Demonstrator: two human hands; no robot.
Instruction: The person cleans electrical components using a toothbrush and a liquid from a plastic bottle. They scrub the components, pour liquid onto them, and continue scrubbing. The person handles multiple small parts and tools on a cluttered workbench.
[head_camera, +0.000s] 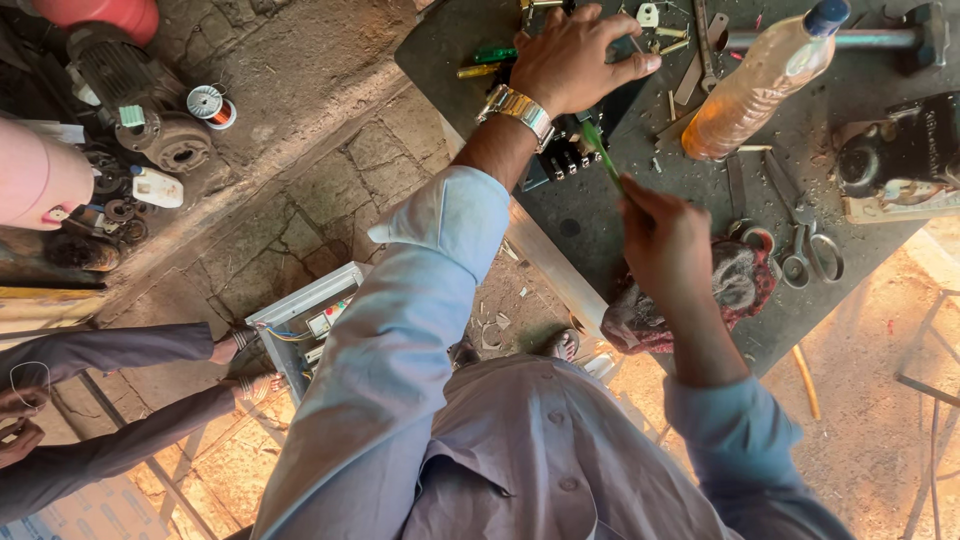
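We begin with the bench (600, 215), a dark, flat slab, probably metal, scratched and dusty, with a pale edge strip on its near left side. On it, at the far right, lies a plastic bottle (755, 85) on its side, amber liquid inside and a blue cap; it looks smooth and light. Near it, to the right, are steel scissors (805, 250), hard and thin. At the near edge sits a rag (735, 285), soft, red and grey.

The black block (565, 150) lies under our left wrist, in the middle of the bench; it looks like a rigid plastic electrical part with a row of terminals. We judge it fairly light but stiff, best taken by its sides, not by the terminals.

Our left hand (575, 60) rests flat with spread fingers on small metal parts at the far side, holding nothing that we can see. Our right hand (660, 235) is closed around a green screwdriver (600, 150); its thin shaft points far-left toward the block. The handle seems smooth plastic, so a firm grip is wise.
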